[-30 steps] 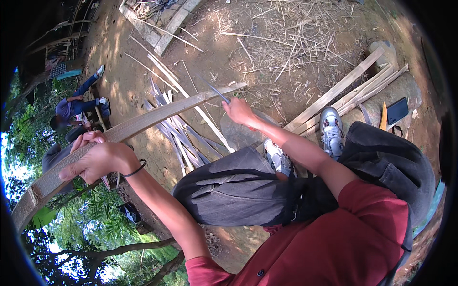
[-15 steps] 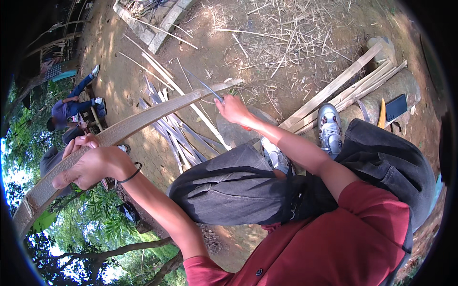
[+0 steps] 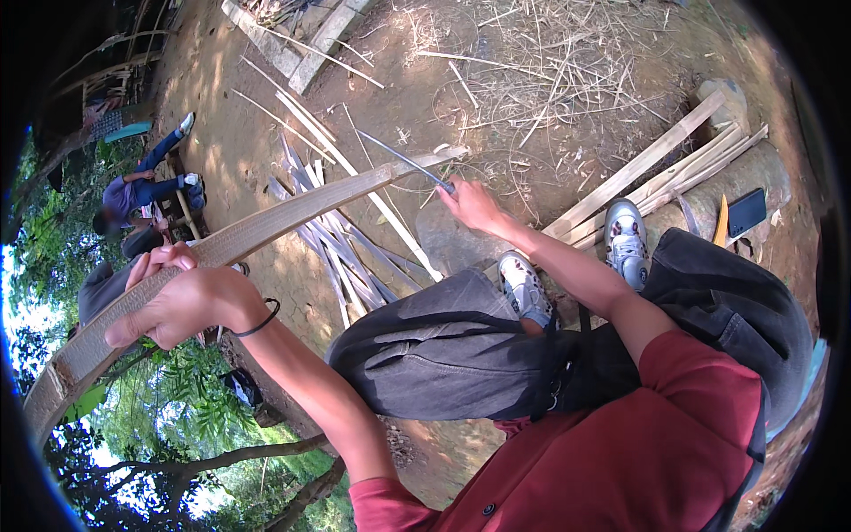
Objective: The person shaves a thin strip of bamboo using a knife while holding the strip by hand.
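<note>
Pale tan on the long wooden strip (image 3: 292, 213), grey-brown toward its left end; steel-grey on the knife (image 3: 399, 156). Plain dark red across the shirt (image 3: 603, 452), washed-out black over the trousers (image 3: 452, 359), black on the wristband (image 3: 261, 322), white and grey in patches on the shoes (image 3: 625, 241). Near-black on the phone (image 3: 746, 213), yellow-orange on the curved piece (image 3: 721, 222) beside it; brown, dappled with light, over the ground (image 3: 213, 151); green through the foliage (image 3: 186, 390).

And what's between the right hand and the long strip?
The knife, held in the right hand and crossing the strip near its narrow end, in the head view.
</note>
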Tool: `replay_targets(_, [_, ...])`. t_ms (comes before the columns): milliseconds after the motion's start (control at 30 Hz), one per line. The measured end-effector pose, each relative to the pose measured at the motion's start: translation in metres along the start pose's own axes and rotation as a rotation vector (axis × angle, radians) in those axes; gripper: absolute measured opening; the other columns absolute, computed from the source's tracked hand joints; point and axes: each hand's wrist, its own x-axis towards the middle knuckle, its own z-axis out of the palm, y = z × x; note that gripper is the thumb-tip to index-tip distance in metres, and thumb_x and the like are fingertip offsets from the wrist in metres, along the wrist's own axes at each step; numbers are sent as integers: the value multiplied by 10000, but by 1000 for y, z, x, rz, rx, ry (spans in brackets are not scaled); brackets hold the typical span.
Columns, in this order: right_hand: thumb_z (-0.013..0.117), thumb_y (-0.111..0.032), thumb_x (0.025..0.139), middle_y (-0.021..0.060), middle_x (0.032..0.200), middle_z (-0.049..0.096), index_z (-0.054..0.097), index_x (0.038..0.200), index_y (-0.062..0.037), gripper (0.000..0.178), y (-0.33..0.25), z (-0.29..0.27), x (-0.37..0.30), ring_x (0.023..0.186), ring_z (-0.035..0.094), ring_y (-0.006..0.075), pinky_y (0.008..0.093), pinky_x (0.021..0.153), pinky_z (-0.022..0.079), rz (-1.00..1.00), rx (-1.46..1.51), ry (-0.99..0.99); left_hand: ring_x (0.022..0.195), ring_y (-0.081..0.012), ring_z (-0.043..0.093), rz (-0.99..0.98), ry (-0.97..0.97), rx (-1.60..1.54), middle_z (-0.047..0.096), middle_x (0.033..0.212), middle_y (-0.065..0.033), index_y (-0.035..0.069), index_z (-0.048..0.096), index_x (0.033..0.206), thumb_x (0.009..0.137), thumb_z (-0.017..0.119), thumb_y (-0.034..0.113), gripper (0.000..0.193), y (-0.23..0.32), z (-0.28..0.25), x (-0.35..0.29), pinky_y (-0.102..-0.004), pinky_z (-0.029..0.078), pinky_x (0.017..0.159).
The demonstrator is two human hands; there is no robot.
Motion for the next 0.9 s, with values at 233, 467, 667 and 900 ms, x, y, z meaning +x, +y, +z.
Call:
replay_targets(233, [528,-304,935,192,539,591,646,702,43,434,33,0,22,519,623,368,467,552,512,221,-61,-74,385,-196,478,-11,95,71,500,503,-168,-115,482,766,888,204,715,884,-12,4,5,-247,397,324])
replay_targets(467, [522,-318,944,187,550,588,636,705,35,441,-18,1,4,533,617,376,472,547,497,-67,-20,86,372,-188,435,11,9,-3,500,509,-159,-70,488,706,899,244,703,834,-10,5,4,-251,372,328])
replay_targets(667, [529,-374,926,282,644,608,636,741,71,494,79,-3,32,663,649,406,476,617,520,226,-185,45,403,-184,452,-46,102,-60,506,519,-149,-66,489,666,881,287,717,837,9,31,-17,-229,383,346])
replay_targets(900, [512,-333,941,272,642,612,647,785,59,443,-29,-17,-2,666,654,393,467,645,528,26,60,3,416,-187,463,10,-20,-15,498,519,-145,-68,495,686,880,253,723,850,5,22,-11,-232,391,353])
